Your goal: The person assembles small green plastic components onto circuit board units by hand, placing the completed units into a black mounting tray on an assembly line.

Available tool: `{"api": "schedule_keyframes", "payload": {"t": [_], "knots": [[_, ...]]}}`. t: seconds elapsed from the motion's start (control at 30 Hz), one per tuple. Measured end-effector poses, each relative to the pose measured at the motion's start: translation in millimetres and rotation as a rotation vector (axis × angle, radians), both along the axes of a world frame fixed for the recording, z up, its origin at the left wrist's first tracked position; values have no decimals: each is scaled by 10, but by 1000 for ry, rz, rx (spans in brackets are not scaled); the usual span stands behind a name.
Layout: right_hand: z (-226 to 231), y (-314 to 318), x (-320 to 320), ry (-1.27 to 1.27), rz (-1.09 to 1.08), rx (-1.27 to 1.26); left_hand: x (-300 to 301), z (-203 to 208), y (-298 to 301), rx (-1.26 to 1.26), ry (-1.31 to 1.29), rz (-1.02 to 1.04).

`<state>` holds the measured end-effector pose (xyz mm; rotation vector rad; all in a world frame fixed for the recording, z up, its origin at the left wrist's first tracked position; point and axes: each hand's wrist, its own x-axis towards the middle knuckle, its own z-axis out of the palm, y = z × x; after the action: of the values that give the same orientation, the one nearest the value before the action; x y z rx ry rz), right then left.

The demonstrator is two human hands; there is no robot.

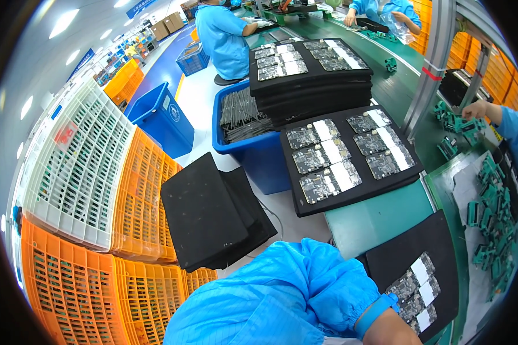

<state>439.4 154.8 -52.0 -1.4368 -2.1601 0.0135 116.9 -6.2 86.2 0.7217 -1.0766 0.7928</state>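
CAUTION: SNAG AND SLIP HAZARD

1. Snagging. I judge the blue cuff (376, 316) to be the main hazard. It sits close against the left side of the three circuit boards (413, 296); a sideways sweep of the left hand (392, 331) could catch one and drag it out of line.

2. Scraping. The boards lie packed together. I would expect a push on one to pass to its neighbours and mark their components.

3. Sliding. The black foam sheet (394, 254) beneath could shift if the forearm leans on it, carrying the boards along.

Position. In my view, the boards lie on the sheet just beside the left wrist, up and to its right. I cannot confirm contact with the cuff.

Hand state. The left fingers fall outside my frame; I cannot tell whether they are spread, closed or gripping anything. The right hand does not appear.
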Motion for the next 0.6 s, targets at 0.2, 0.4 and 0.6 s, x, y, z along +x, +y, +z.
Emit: {"api": "schedule_keyframes", "payload": {"t": [0.2, 0.4, 0.6], "knots": [[66, -57, 59, 68, 36, 0, -243, -176, 41, -259, 169, -41], [126, -190, 80, 101, -121, 12, -448, -693, 413, -635, 820, 311], [-50, -308, -440, 584, -103, -386, -418, -991, 439, 448, 1396, 1887]]}}
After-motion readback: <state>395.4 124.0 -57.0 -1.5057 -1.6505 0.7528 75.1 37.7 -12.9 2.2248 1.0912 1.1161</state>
